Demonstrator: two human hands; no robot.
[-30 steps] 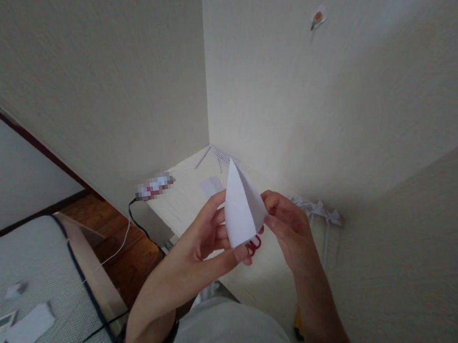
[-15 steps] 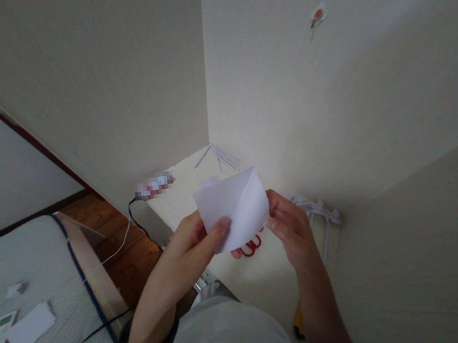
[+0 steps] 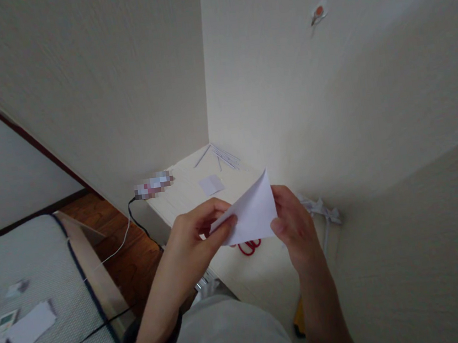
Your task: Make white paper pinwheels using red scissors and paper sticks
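Observation:
A sheet of white paper (image 3: 253, 213), folded over on itself into a roughly triangular shape, is held up above the small table. My left hand (image 3: 201, 233) pinches its left corner, thumb on top and fingers behind. At the right edge my right hand (image 3: 293, 222) grips the paper between thumb and fingers. Below the paper, the red handles of scissors (image 3: 250, 247) show on the table; their blades are hidden. Behind my left hand a small square of paper (image 3: 211, 185) lies flat.
Thin white paper strips (image 3: 225, 156) lie in the far corner of the table (image 3: 246, 278). A power strip (image 3: 153, 185) with cables sits at its left edge. White folded paper pieces (image 3: 321, 210) are to the right. On the bed (image 3: 26, 257) are a remote (image 3: 1, 336) and paper (image 3: 33, 326).
The paper's loose flap has been folded over, turning the curved sheet into a flatter triangle. My right hand has closed on its right edge, and the small square behind shows more fully.

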